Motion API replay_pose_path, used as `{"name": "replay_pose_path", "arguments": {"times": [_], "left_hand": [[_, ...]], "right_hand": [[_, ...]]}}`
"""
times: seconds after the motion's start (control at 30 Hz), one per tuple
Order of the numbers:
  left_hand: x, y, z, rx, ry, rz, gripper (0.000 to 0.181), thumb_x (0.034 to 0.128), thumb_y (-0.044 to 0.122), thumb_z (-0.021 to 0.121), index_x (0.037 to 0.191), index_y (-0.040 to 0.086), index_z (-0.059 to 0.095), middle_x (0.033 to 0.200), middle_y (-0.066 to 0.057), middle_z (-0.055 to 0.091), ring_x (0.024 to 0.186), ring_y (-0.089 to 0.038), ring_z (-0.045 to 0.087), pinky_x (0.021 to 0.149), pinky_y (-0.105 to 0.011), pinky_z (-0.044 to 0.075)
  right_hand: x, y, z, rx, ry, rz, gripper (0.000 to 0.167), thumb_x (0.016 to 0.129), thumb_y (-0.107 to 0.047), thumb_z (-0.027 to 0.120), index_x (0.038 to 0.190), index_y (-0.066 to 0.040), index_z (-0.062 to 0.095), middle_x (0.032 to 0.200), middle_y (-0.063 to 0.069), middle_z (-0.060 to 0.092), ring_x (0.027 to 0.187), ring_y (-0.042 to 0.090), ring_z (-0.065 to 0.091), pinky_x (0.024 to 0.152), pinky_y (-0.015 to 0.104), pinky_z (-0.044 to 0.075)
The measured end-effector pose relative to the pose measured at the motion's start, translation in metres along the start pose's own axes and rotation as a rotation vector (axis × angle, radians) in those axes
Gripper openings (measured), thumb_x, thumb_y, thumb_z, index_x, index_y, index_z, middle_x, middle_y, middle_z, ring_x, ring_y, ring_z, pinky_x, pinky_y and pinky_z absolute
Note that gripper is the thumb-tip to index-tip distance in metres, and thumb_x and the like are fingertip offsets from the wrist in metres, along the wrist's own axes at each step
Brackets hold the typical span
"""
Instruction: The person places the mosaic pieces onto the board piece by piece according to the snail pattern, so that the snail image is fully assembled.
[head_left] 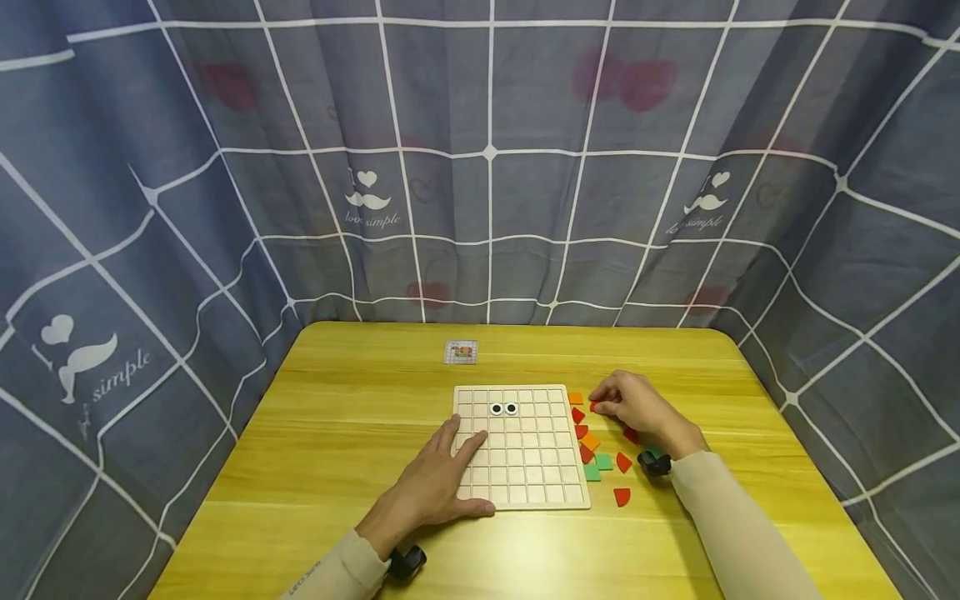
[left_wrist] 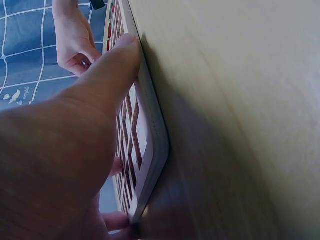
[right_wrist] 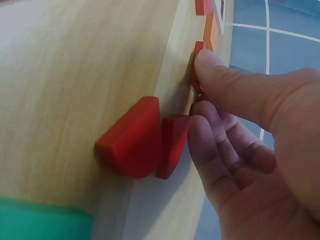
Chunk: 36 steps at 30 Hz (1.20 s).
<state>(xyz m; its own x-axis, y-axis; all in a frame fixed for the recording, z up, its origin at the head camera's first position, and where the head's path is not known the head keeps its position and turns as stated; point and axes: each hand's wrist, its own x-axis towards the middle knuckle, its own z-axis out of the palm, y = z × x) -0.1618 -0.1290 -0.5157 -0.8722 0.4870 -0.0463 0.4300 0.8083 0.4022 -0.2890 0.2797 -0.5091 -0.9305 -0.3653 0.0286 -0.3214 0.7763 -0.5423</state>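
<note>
A light wooden grid board (head_left: 525, 450) lies on the table, with two round eye pieces (head_left: 503, 408) side by side in its upper rows. My left hand (head_left: 431, 483) rests spread over the board's left side, its thumb (left_wrist: 112, 62) along the near edge. Right of the board, my right hand (head_left: 636, 406) pinches a small red piece (right_wrist: 198, 65) between thumb and fingertips. Beneath that hand lie other red rounded pieces (right_wrist: 134, 137). Part of the pinched piece is hidden by the thumb.
Red quarter-round pieces (head_left: 622, 497), orange squares (head_left: 575, 398) and green squares (head_left: 603, 462) lie loose along the board's right edge. A small picture card (head_left: 461, 352) lies toward the back of the yellow wooden table (head_left: 360, 375). Blue checked curtains (head_left: 450, 200) surround the table.
</note>
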Motion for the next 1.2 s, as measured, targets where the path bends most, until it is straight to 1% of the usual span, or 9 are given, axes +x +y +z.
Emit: {"name": "replay_pose_path", "arguments": {"times": [0.17, 0.3, 0.43, 0.6, 0.73, 0.8, 1.0, 1.07, 1.2], "left_hand": [[-0.001, -0.001, 0.0, 0.006, 0.004, 0.003, 0.113, 0.0911, 0.071, 0.093, 0.178, 0.016, 0.047, 0.186, -0.037, 0.028, 0.173, -0.058, 0.035, 0.132, -0.07, 0.048], [-0.002, -0.001, 0.0, 0.007, 0.001, 0.002, 0.113, 0.0913, 0.071, 0.093, 0.179, 0.017, 0.047, 0.186, -0.037, 0.028, 0.173, -0.058, 0.035, 0.132, -0.07, 0.048], [-0.002, -0.001, 0.001, 0.009, 0.004, 0.002, 0.113, 0.0913, 0.071, 0.093, 0.179, 0.017, 0.046, 0.187, -0.036, 0.027, 0.173, -0.058, 0.035, 0.131, -0.07, 0.049], [-0.002, -0.001, 0.001, 0.011, 0.008, 0.003, 0.113, 0.0911, 0.071, 0.093, 0.179, 0.017, 0.046, 0.187, -0.037, 0.027, 0.173, -0.058, 0.035, 0.131, -0.07, 0.049], [-0.001, -0.001, 0.001, 0.014, 0.009, 0.008, 0.113, 0.0913, 0.071, 0.093, 0.179, 0.017, 0.046, 0.186, -0.037, 0.028, 0.173, -0.058, 0.035, 0.131, -0.07, 0.048], [-0.001, -0.001, 0.001, 0.016, 0.008, 0.011, 0.113, 0.0914, 0.07, 0.093, 0.179, 0.017, 0.046, 0.186, -0.038, 0.028, 0.173, -0.059, 0.035, 0.132, -0.07, 0.048], [-0.001, -0.001, 0.0, 0.023, 0.001, 0.01, 0.113, 0.0918, 0.071, 0.093, 0.179, 0.016, 0.046, 0.186, -0.038, 0.028, 0.172, -0.058, 0.037, 0.13, -0.07, 0.05], [-0.001, -0.001, 0.0, 0.025, -0.002, 0.009, 0.113, 0.0917, 0.071, 0.092, 0.179, 0.017, 0.046, 0.186, -0.037, 0.027, 0.172, -0.058, 0.037, 0.13, -0.07, 0.05], [0.0, 0.0, 0.001, 0.024, -0.003, 0.007, 0.114, 0.0913, 0.071, 0.093, 0.179, 0.017, 0.046, 0.186, -0.037, 0.028, 0.172, -0.058, 0.037, 0.13, -0.07, 0.05]], "right_hand": [[0.001, -0.001, 0.002, 0.026, 0.0, 0.009, 0.005, 0.105, -0.014, 0.088, 0.107, -0.009, 0.088, 0.102, 0.003, 0.083, 0.087, 0.012, 0.069, 0.081, 0.027, 0.06], [0.002, 0.0, 0.004, 0.043, -0.006, -0.011, 0.007, 0.104, -0.013, 0.09, 0.104, -0.009, 0.084, 0.096, 0.001, 0.083, 0.083, 0.011, 0.07, 0.078, 0.024, 0.06], [0.002, 0.0, 0.007, 0.052, 0.003, -0.023, 0.009, 0.103, -0.011, 0.09, 0.102, -0.011, 0.082, 0.095, 0.0, 0.082, 0.084, 0.01, 0.07, 0.079, 0.023, 0.06], [0.003, -0.006, 0.007, 0.052, 0.066, -0.016, 0.006, 0.105, -0.011, 0.088, 0.105, -0.012, 0.082, 0.099, 0.001, 0.083, 0.089, 0.012, 0.072, 0.084, 0.025, 0.062], [0.006, -0.018, 0.006, 0.051, 0.118, -0.023, 0.005, 0.105, -0.01, 0.087, 0.109, -0.012, 0.084, 0.104, 0.003, 0.085, 0.093, 0.015, 0.076, 0.089, 0.031, 0.066], [0.007, -0.025, 0.006, 0.051, 0.128, -0.039, 0.005, 0.105, -0.01, 0.087, 0.11, -0.011, 0.085, 0.105, 0.003, 0.086, 0.094, 0.015, 0.078, 0.089, 0.033, 0.067], [0.014, -0.053, 0.016, 0.084, 0.077, -0.081, 0.006, 0.108, -0.01, 0.084, 0.11, -0.015, 0.087, 0.104, -0.002, 0.087, 0.092, 0.01, 0.077, 0.085, 0.027, 0.064], [0.017, -0.062, 0.022, 0.102, 0.061, -0.107, 0.01, 0.108, -0.006, 0.082, 0.109, -0.015, 0.088, 0.105, 0.0, 0.087, 0.093, 0.011, 0.077, 0.085, 0.027, 0.064], [0.023, -0.078, 0.036, 0.126, 0.03, -0.168, 0.013, 0.107, -0.005, 0.083, 0.11, -0.015, 0.09, 0.107, 0.001, 0.088, 0.091, 0.01, 0.076, 0.084, 0.027, 0.063]]}}
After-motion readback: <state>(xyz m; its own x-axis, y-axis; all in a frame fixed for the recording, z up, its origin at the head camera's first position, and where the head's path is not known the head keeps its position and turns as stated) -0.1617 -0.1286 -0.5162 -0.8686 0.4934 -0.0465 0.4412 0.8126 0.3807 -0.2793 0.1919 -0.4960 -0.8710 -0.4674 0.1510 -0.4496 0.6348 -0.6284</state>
